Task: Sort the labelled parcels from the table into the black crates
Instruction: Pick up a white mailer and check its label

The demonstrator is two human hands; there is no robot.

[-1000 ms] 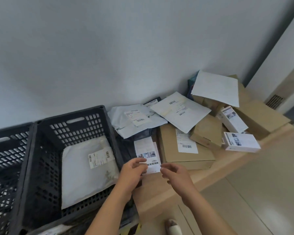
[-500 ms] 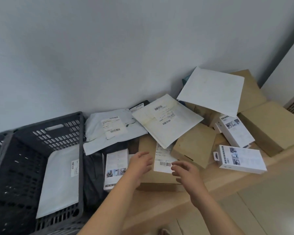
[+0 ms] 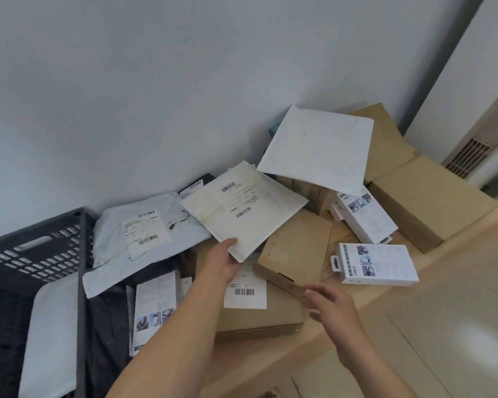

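The wooden desk (image 3: 457, 254) runs along the wall, heaped with parcels. At its left end stands a black crate (image 3: 26, 254) with a white padded mailer (image 3: 52, 340) lying inside. A flat brown box (image 3: 259, 320) with a barcode label lies at the near edge, between both hands. Left of it, a grey poly bag (image 3: 144, 234) overhangs the crate's rim. The cream padded envelope (image 3: 247, 214) rests tilted on top of the pile, its near corner pinched by the left hand (image 3: 222, 262). The right hand (image 3: 331, 308) hovers near the brown box, fingers relaxed and spread, holding nothing.
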